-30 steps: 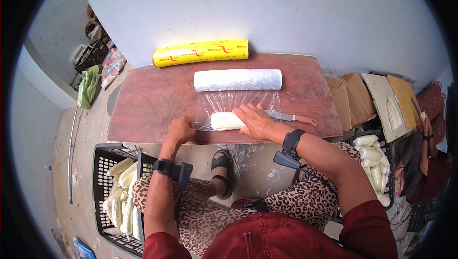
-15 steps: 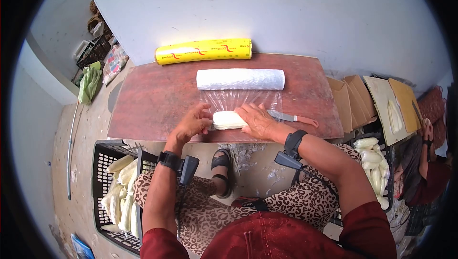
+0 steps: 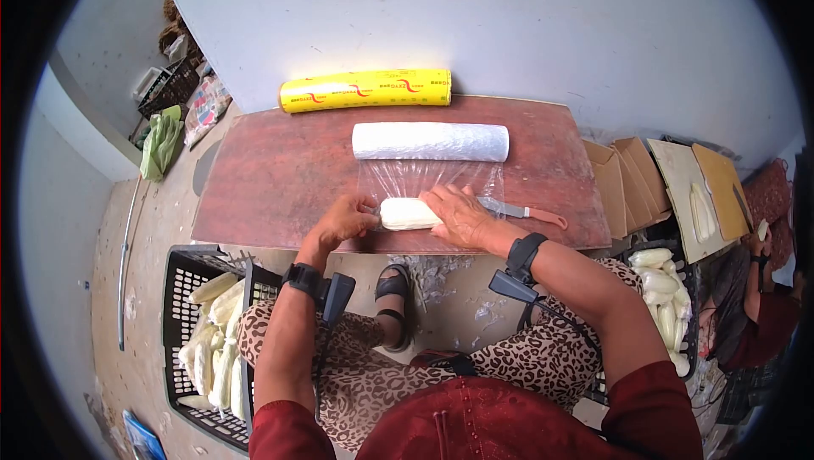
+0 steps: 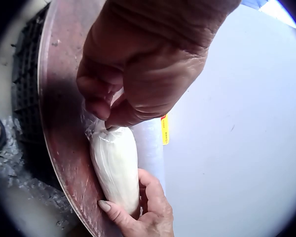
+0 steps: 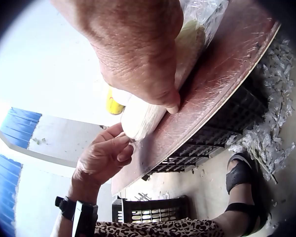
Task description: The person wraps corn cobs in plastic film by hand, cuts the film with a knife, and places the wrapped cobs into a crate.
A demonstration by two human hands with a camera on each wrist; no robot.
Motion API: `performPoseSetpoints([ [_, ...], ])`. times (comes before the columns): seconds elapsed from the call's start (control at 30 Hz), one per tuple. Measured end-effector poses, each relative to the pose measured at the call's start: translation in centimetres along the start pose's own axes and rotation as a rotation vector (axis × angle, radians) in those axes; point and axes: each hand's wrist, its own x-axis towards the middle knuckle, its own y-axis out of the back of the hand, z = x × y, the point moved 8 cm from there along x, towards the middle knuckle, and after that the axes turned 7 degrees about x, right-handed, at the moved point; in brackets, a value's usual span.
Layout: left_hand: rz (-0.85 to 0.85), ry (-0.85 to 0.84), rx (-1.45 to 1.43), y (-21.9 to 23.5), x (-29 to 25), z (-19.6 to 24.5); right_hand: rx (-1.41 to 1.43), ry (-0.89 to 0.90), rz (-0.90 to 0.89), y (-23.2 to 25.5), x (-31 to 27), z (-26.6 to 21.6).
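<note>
A pale, husked ear of corn [image 3: 407, 213] lies near the table's front edge, wrapped in clear plastic film [image 3: 428, 177] that runs back to a white film roll [image 3: 430, 142]. My right hand [image 3: 462, 216] holds the ear from above, thumb on the near side and fingers over the far side, hiding its right end. At the left end, my left hand [image 3: 346, 218] pinches gathered film between thumb and fingers; the bunched film [image 4: 91, 123] shows in the left wrist view. A knife [image 3: 526, 212] with a pinkish handle lies just right of my right hand.
Behind the roll, a yellow printed roll [image 3: 365, 91] rests against the wall. A black crate [image 3: 182, 324] of corn stands at lower left; wrapped ears [image 3: 661, 290] fill another at right. Cardboard boxes [image 3: 627, 180] adjoin the table's right side. Another person's arm [image 3: 757, 265] shows far right.
My left hand has moved right and slightly up from the table's front edge to the ear's left end, where it now pinches the film. My right hand has stayed on the ear.
</note>
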Motion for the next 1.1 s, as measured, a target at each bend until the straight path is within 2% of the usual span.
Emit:
performPoseSetpoints([
  [0.2, 0.092, -0.012, 0.12, 1.3, 0.2, -0.8, -0.007, 0.012, 0.007, 0.0, -0.1, 0.0],
  [0.3, 0.182, -0.018, -0.014, 2.1, 0.1, -0.8, -0.01, 0.007, 0.003, 0.0, -0.1, 0.0],
  [0.5, 0.2, -0.011, -0.198, 2.1, -0.5, -0.1, -0.012, -0.001, 0.002, 0.0, 0.0, 0.1],
  [0.8, 0.045, -0.031, -0.015, -0.1, 1.1, -0.9, -0.007, -0.002, 0.007, 0.2, -0.2, -0.1],
  [1.1, 0.1, -0.019, 0.084, 0.4, 0.5, -0.6, 0.0, -0.011, -0.016, 0.3, -0.2, -0.3],
])
